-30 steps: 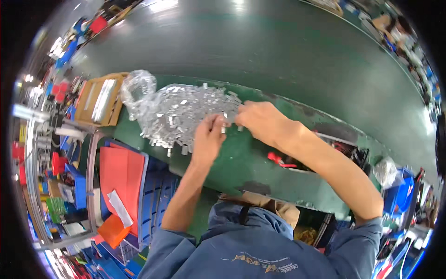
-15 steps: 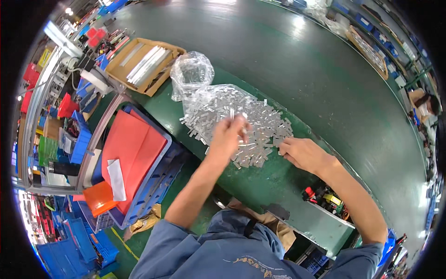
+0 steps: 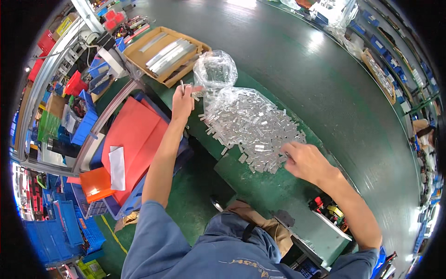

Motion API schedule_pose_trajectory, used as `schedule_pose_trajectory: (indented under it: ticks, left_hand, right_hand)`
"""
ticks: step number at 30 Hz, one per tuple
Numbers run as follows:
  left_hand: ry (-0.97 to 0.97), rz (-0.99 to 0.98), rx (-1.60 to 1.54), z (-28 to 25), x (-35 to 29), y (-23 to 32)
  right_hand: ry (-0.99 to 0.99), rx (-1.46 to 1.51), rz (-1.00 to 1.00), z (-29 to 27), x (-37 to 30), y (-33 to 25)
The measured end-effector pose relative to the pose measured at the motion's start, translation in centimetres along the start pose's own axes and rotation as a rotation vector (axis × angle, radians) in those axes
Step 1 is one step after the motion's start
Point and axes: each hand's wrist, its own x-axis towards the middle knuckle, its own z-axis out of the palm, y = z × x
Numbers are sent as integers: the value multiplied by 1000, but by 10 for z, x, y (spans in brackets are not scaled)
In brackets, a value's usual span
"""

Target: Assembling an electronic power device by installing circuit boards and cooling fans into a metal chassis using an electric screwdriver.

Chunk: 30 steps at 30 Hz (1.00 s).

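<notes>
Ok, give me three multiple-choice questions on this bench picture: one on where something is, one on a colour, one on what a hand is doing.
1. Where does the cardboard tray of metal strips lie?
A. beyond the left hand
B. under the right hand
C. on the red sheet

2. What colour is the big flat sheet left of the left forearm?
A. yellow
B. red
C. white

3. What is the left hand doing?
A. lying flat and empty
B. pinching small metal pieces
C. gripping the tray

Answers:
1 A, the tray sits farther up the table than that hand.
2 B, it is plainly red.
3 B, the fingers hold small pieces beside the clear bag, while the right hand rests on the pile of metal pieces.
</notes>
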Motion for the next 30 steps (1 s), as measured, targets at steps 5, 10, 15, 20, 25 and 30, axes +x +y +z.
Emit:
schedule_pose_trajectory:
  ticks: [5, 10, 15, 20, 25, 30]
  left_hand:
    - [126, -12, -48, -22, -30, 8]
    - [78, -60, -18, -10, -103, 50]
    - [-216, -29, -24, 3, -167, 74]
    - [-325, -140, -213, 45, -236, 113]
    - [-846, -190, -70, 117, -285, 114]
    - [-886, 347, 85, 174, -294, 142]
  right_hand:
    - [161, 347, 32, 27, 111, -44]
    - [356, 475, 52, 62, 194, -52]
    - [232, 328, -37, 53, 163, -75]
    - [546, 821, -38, 19, 17, -107]
    - [735, 885, 512, 32, -123, -119]
    - [787, 778, 874, 69, -213, -150]
